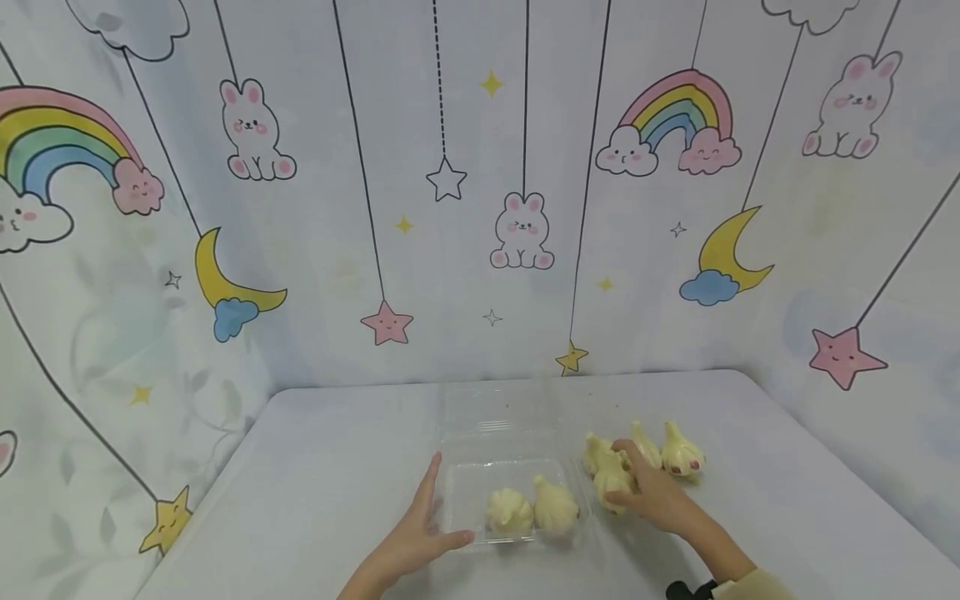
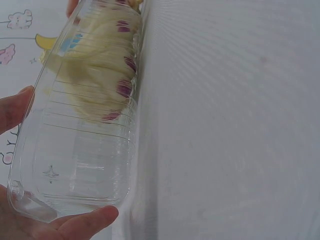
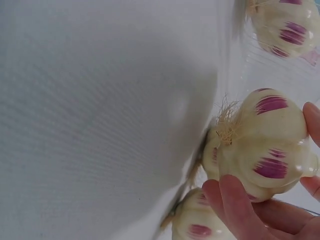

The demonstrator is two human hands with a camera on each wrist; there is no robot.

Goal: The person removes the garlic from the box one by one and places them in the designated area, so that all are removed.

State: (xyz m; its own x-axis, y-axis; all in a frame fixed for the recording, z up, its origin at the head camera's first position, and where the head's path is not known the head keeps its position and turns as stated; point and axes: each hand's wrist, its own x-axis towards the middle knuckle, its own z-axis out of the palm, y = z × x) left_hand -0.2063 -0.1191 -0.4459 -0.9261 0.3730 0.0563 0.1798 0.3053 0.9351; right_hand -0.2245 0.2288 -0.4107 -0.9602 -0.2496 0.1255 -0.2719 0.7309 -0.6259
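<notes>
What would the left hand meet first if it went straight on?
Likely the box, right by the left hand; they seem to touch, though depth is unclear.

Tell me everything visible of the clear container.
The container looks like transparent plastic, with ribbed walls. It sits upright on the white table, its clear lid open on the far side. Two garlic bulbs lie inside, towards the right. The left hand touches its left end, thumb at the near corner.

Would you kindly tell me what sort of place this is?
Probably a tabletop recording setup: a cartoon-printed backdrop rises behind and beside a plain white table, which bears a clear plastic box with garlic bulbs in and beside it.
</notes>
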